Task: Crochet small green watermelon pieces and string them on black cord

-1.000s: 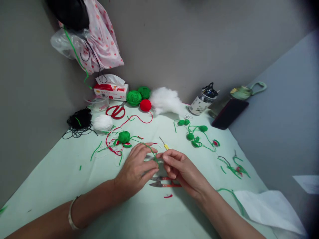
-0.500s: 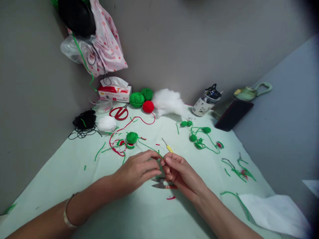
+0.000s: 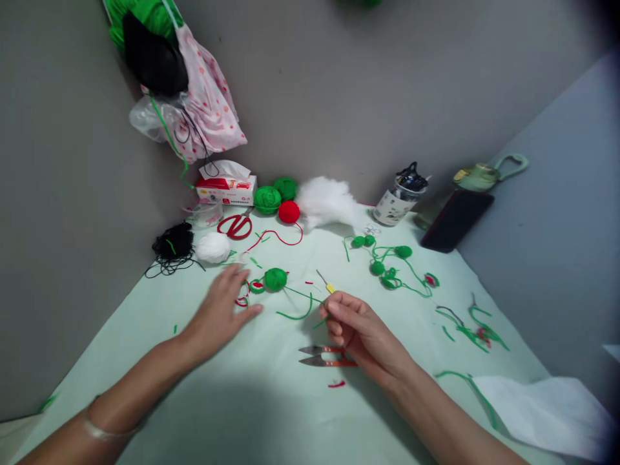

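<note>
My right hand (image 3: 358,326) pinches a green yarn strand (image 3: 303,295) between thumb and fingertips. That strand runs left to a small green yarn ball (image 3: 276,279) on the table, and a loose end curls below it. Fingers spread, my left hand (image 3: 217,316) is over the red and white yarn pieces, beside a small green, white and red crocheted piece (image 3: 257,286). Whether it touches them I cannot tell. A crochet hook (image 3: 330,288) with a yellow handle lies just beyond my right fingertips. Thread snips (image 3: 314,360) lie under my right hand, their handles partly hidden.
Along the back stand a tissue box (image 3: 227,192), red scissors (image 3: 235,227), yarn balls (image 3: 267,200), white stuffing (image 3: 327,203) and a pen jar (image 3: 398,201). A phone (image 3: 456,219) leans at the right. Several green crocheted pieces (image 3: 377,267) and yarn scraps lie at right.
My left hand has left the yarn at my right fingertips and moved left, its fingers opening. My right hand keeps its pinch on the green strand. The green ball sits slightly further right in view.
</note>
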The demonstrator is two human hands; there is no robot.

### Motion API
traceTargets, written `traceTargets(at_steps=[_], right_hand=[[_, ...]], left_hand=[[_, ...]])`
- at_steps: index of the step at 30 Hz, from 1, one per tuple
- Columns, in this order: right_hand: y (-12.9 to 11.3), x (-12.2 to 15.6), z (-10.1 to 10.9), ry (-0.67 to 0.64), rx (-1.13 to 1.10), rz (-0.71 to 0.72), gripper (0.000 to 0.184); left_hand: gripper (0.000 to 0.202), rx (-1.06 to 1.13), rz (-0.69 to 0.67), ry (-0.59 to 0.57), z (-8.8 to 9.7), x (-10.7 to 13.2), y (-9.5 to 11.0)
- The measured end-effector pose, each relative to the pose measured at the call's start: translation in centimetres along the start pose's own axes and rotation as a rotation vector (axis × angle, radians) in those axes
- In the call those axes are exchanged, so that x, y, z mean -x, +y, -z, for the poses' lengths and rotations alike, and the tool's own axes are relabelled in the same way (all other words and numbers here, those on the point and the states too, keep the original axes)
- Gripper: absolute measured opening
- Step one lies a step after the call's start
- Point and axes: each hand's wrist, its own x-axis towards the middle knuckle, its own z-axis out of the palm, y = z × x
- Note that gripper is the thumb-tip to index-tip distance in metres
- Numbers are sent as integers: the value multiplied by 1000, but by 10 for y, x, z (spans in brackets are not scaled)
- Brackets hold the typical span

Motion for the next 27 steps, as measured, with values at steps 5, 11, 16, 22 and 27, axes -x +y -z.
traceTargets(at_steps=[5, 11, 16, 22, 27], right_hand=[[0, 4, -3, -5, -25, 24, 23], [-2, 6, -3, 11, -10, 28, 25], [-2, 5, -4, 11, 6, 45, 25], [0, 2, -1, 5, 21, 57, 24], [0, 1, -1, 10, 17, 40, 26]], left_hand=[[36, 263, -225, -196, 8, -24, 41], [39, -140, -94, 283, 57, -58, -25], [53, -40, -12, 177, 66, -68, -53], [48, 838, 25, 784, 96, -86, -9], [42, 923, -60, 421, 124, -88, 35]])
